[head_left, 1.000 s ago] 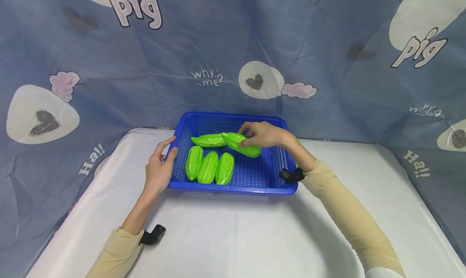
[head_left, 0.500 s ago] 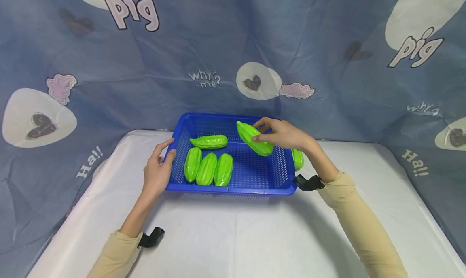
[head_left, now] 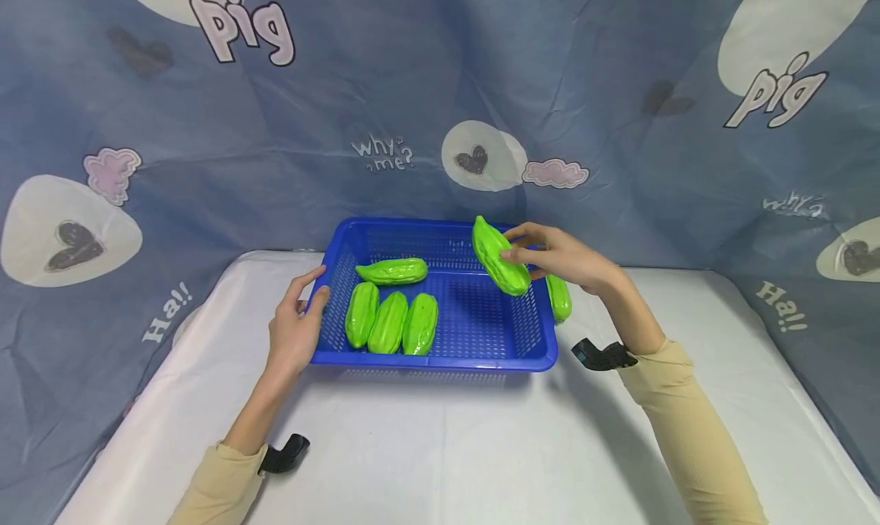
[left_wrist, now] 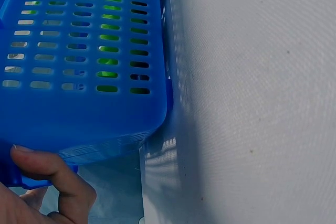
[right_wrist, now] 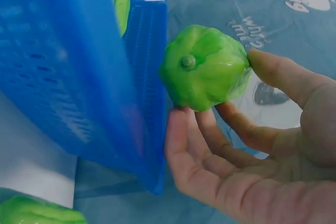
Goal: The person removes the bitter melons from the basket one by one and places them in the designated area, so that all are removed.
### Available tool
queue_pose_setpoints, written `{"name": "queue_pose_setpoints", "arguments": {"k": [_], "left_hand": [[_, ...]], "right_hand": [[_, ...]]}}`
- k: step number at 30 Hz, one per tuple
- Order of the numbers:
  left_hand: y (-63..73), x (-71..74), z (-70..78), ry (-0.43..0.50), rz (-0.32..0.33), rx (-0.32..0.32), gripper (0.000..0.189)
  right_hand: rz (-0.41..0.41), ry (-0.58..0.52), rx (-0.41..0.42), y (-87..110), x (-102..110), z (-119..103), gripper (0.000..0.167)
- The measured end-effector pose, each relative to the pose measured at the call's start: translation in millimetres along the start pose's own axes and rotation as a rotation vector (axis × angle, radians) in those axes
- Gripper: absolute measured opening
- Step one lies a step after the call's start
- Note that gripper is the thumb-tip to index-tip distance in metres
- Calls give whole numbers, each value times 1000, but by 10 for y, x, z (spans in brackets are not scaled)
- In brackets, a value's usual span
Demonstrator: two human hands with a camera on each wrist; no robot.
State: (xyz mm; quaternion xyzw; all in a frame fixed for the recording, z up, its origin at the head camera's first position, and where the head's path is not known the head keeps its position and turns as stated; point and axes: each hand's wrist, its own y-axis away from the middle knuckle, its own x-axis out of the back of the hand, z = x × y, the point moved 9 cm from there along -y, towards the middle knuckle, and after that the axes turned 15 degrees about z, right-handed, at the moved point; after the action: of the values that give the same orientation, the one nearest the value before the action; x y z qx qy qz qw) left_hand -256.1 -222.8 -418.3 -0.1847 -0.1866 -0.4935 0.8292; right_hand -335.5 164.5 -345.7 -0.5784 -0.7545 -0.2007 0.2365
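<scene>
My right hand (head_left: 564,261) pinches a bright green, ridged bitter melon (head_left: 498,256) between thumb and fingertips. Its pointed tip tilts up and left, above the right part of a blue perforated plastic basket (head_left: 440,362). The right wrist view shows the melon's (right_wrist: 205,69) stubby stem end, with the fingers under it and the thumb opposite. At the basket's left side, my left hand (head_left: 292,330) grips the rim; in the left wrist view the thumb (left_wrist: 39,163) presses on it. Several more bitter melons (head_left: 388,322) lie in the basket's left half, one crosswise (head_left: 392,271) behind an upright row.
Outside the basket's right wall lies another bitter melon (head_left: 560,299), partly hidden by the basket and right hand. A white cloth (head_left: 440,441) covers the table. Close behind the basket hangs a blue printed curtain (head_left: 385,89).
The right hand has lifted the bitter melon from the back of the basket and moved it right, tilting it more upright. The melon outside has come into fuller view. The left hand stays on the rim.
</scene>
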Motion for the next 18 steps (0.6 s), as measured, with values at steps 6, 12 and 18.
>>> {"name": "queue_pose_setpoints", "arguments": {"k": [6,12,18], "left_hand": [[8,-10,-11,-2,-8,3,53],[10,-7,-21,-13,-6,-4,54],[-1,-3,-15,-21,7,-17,53]], "right_hand": [[3,-57,-12,33,65,135,57],[14,-137,-56,87,183,215,60],[39,-148,-86,133,316,307,59]]}}
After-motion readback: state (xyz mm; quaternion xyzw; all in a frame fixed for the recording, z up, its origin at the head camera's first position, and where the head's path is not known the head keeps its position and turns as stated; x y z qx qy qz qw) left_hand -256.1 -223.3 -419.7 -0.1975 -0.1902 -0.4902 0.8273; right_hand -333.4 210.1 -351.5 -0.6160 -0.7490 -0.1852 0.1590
